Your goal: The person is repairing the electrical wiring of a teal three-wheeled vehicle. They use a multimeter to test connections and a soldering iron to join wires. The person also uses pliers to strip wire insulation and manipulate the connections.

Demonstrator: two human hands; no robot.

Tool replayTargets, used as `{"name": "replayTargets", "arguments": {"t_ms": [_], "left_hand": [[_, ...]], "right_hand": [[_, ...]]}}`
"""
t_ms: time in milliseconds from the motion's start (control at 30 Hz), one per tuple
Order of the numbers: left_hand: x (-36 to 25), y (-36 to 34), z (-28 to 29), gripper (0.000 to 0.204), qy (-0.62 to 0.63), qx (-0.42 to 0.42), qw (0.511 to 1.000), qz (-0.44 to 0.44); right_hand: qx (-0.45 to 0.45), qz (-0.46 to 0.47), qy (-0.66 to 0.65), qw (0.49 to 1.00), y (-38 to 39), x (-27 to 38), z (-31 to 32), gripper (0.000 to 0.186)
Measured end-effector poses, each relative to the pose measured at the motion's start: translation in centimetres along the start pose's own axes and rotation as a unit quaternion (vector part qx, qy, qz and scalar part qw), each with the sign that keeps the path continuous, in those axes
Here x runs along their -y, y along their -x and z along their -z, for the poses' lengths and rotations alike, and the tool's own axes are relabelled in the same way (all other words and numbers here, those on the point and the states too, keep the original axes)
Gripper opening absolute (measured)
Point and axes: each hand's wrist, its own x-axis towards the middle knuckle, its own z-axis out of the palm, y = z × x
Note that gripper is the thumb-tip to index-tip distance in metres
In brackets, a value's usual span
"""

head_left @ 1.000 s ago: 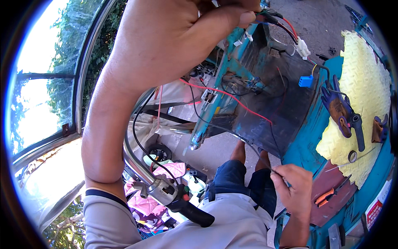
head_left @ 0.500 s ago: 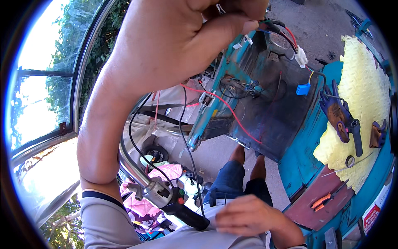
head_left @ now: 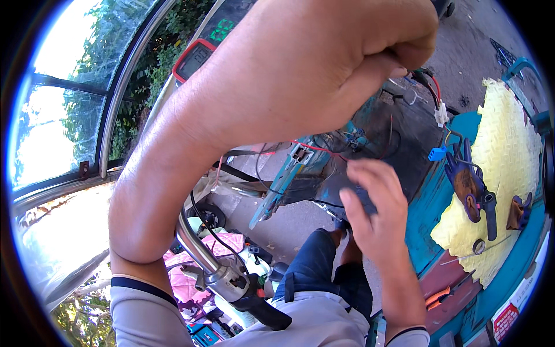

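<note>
My left hand point(head_left: 352, 58) is closed at the top, thumb pressed to fingers beside a bundle of red and black wires point(head_left: 435, 87). A white connector point(head_left: 440, 114) and a blue connector point(head_left: 437, 154) hang below the bundle. My right hand point(head_left: 373, 214) has fingers apart, just below a thin red wire point(head_left: 312, 147) and beside a black cable point(head_left: 300, 198). Both cross a teal metal frame point(head_left: 264, 205) and dark panel point(head_left: 410, 150). A handlebar with black grip point(head_left: 267, 309) lies below my left forearm.
Gloves point(head_left: 465, 179), a tape roll point(head_left: 478, 247) and yellow foam point(head_left: 503, 133) lie on the teal body at right, near orange-handled pliers point(head_left: 437, 298). A red-rimmed display point(head_left: 188, 63) is behind my forearm. A window point(head_left: 63, 133) fills the left; pink padding point(head_left: 191, 283) is below.
My left hand has moved right with the wires. My right hand has risen from low near the waist to beside the red wire, fingers spreading. The display has come into view.
</note>
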Motion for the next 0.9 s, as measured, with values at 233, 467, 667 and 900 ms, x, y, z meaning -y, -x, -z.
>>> {"name": "replayTargets", "arguments": {"t_ms": [233,467,667,900], "left_hand": [[1.1,0.3,-1.0,0.018,0.103,-0.002,0.994,0.026],[0.0,0.2,-1.0,0.019,0.044,0.015,0.996,0.07],[-1.1,0.0,-0.9,0.018,-0.012,0.034,0.994,0.103],[-2.5,-0.2,-0.4,0.017,-0.057,0.05,0.989,0.126]], "right_hand": [[0.121,0.081,0.085,0.986,-9.4,-2.4,-5.2,0.029],[0.147,0.086,0.211,0.962,-10.1,-2.2,-9.2,0.062],[0.176,0.088,0.209,0.958,-10.1,-2.2,-8.7,0.066],[0.071,0.137,0.141,0.978,-10.2,-3.5,-7.1,0.04]]}}
